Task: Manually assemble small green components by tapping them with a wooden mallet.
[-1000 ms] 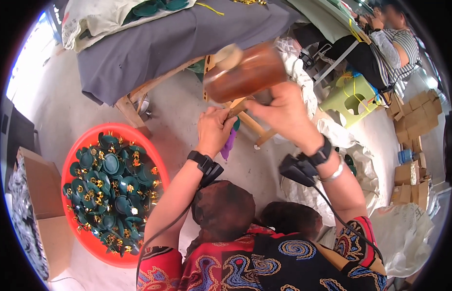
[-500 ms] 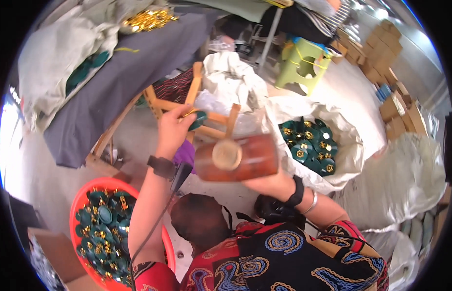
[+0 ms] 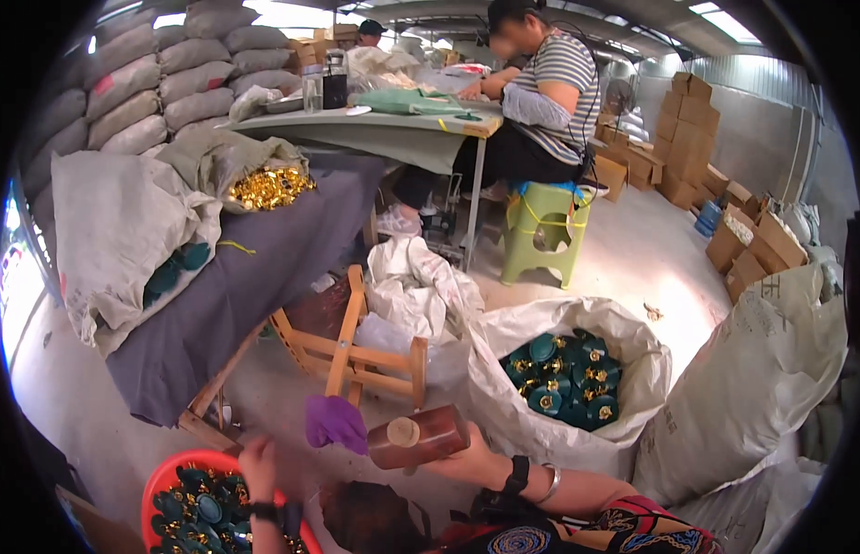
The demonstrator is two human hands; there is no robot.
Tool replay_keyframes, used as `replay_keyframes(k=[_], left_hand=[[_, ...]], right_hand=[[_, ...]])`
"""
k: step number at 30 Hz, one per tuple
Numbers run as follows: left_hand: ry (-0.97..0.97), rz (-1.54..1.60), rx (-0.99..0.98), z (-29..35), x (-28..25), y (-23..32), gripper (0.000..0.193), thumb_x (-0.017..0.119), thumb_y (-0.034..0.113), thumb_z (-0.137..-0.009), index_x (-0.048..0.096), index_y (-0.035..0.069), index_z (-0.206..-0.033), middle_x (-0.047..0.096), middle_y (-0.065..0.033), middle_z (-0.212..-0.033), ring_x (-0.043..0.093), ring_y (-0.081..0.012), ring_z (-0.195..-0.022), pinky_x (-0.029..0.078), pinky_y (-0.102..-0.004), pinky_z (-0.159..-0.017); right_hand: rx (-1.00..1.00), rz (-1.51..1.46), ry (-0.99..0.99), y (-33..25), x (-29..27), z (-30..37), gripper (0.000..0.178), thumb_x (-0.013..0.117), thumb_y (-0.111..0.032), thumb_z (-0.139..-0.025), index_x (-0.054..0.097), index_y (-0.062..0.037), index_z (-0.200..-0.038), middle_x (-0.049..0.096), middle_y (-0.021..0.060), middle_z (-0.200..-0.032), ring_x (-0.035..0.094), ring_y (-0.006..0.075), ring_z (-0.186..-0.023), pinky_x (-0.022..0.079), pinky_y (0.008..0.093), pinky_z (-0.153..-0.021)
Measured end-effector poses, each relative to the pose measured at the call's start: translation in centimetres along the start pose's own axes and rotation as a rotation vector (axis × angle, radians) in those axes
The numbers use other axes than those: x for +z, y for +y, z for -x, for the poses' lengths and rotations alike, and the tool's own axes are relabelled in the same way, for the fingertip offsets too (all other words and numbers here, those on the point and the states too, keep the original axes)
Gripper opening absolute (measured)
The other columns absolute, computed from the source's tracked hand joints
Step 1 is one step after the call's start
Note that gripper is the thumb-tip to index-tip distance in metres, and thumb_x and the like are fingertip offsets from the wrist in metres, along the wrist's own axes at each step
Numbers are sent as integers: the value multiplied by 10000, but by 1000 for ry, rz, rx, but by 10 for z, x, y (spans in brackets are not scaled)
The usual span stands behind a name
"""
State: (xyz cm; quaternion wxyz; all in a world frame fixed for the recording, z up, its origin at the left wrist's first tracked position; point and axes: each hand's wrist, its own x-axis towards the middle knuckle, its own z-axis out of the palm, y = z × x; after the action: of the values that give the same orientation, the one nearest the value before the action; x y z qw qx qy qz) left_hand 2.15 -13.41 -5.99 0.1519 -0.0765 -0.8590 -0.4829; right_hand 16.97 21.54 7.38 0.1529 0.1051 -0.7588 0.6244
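My right hand [image 3: 469,460] is closed on a reddish-brown cylinder [image 3: 436,436] with a round tan knob on its side; I cannot make out what it is. Beside its left end is a purple cloth [image 3: 336,423]. Over the red tub [image 3: 167,463] hovers my left hand [image 3: 257,464], smeared by motion, so its fingers and anything in them cannot be read. Dark green round pieces with gold fittings [image 3: 204,512] fill the tub. More such green pieces [image 3: 564,379] lie in an open white sack [image 3: 638,355] at the right.
A wooden frame [image 3: 342,351] stands ahead of me. At left, a grey-covered bench [image 3: 264,249] bears a sack [image 3: 125,231] and gold parts [image 3: 271,187]. A seated person [image 3: 555,83] works at a table [image 3: 421,129] beyond a green stool [image 3: 545,235]. A large sack [image 3: 744,369] stands right.
The view has tilted up, bringing the seated person and far table into sight. My left hand has gone from holding a green piece near the wooden frame to above the red tub.
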Motion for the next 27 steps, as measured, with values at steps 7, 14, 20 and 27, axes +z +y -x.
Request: replay_keyframes(k=[7,14,20,27], left_hand=[[94,-681,-72,147,-75,-108,194,634,189,-751,634,-5,-766,633,-163,-663,614,-321,-607,489,-421,-565],[-186,-642,-501,189,-66,-111,292,545,285,-804,646,15,-848,643,-208,-778,604,-387,-705,469,-466,-639],[-370,-582,-566,188,-71,-115,271,523,259,-824,681,81,-954,658,-182,-821,618,-360,-717,485,-454,-645],[-323,-621,-617,182,-67,-78,306,509,319,-847,678,92,-964,662,-172,-822,627,-364,-740,486,-456,-650]], right_hand=[[-58,128,-4,2,1,-9,309,697,-86,-751,611,-51,-1046,655,35,-940,624,91,-800,505,246,-692],[44,115,-44,12,18,-11,304,696,-67,-745,627,-71,-1041,648,20,-964,615,84,-830,504,248,-707],[65,91,-85,19,25,-15,333,689,-53,-741,622,-71,-1067,625,36,-1041,607,113,-896,505,260,-728],[110,88,-90,21,29,-21,337,682,-51,-745,617,-62,-1076,612,63,-1091,604,177,-987,496,308,-820]])
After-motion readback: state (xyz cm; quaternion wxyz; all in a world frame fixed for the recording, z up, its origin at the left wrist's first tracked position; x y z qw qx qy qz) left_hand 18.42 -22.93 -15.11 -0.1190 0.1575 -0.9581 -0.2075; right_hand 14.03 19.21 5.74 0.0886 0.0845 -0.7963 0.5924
